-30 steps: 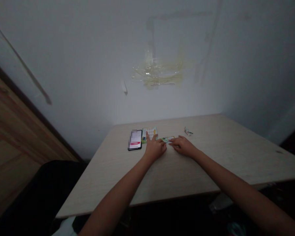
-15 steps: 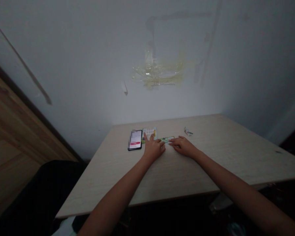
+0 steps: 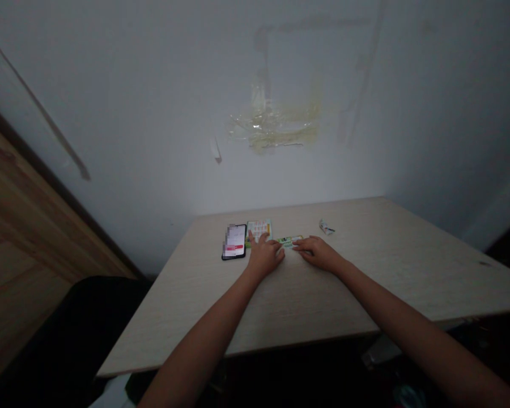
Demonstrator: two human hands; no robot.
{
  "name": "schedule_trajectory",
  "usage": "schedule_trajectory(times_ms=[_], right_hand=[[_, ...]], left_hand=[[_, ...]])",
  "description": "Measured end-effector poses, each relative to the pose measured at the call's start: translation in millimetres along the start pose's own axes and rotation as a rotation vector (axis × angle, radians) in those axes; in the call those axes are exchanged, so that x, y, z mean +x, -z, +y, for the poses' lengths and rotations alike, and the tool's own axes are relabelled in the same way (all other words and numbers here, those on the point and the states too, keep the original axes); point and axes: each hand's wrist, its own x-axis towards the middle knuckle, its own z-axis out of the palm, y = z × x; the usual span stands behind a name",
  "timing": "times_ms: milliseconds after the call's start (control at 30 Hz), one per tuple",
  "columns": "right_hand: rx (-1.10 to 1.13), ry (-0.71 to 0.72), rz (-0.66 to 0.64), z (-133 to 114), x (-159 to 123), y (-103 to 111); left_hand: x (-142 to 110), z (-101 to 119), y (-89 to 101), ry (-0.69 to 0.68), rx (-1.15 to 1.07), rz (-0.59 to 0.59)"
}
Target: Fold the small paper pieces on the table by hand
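A narrow green printed paper strip [image 3: 289,240] lies across the table between my hands. My left hand [image 3: 264,255] rests at its left end with fingers spread. Its outer fingertips lie over the lower part of a printed sheet or booklet [image 3: 260,226], and the other fingers reach the strip. From the right, my right hand [image 3: 319,253] has its fingertips together on the strip's right end, which they partly cover. Whether the strip and the sheet are joined is hidden by my left hand.
A phone [image 3: 234,242] with a lit screen lies left of the sheet. A small crumpled wrapper [image 3: 326,227] sits behind my right hand. The pale wooden table [image 3: 408,255] meets a wall [image 3: 161,141] with peeling tape [image 3: 280,130]. Something black [image 3: 80,334] stands at left.
Little differs. My left hand's fingers have shifted slightly on the papers; my right hand stays at the strip's right end. The whole view has moved very slightly.
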Motion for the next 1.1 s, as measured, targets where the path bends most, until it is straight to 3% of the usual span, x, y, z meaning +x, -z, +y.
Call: schedule_trajectory(times_ms=[667,1100], right_hand=[[0.042,-0.004,0.018,-1,3,0],[0.097,-0.013,-0.005,3,4,-1]], left_hand=[[28,5,-5.9,0.139,-0.002,-0.042],[27,6,-0.9,0.141,0.009,-0.067]])
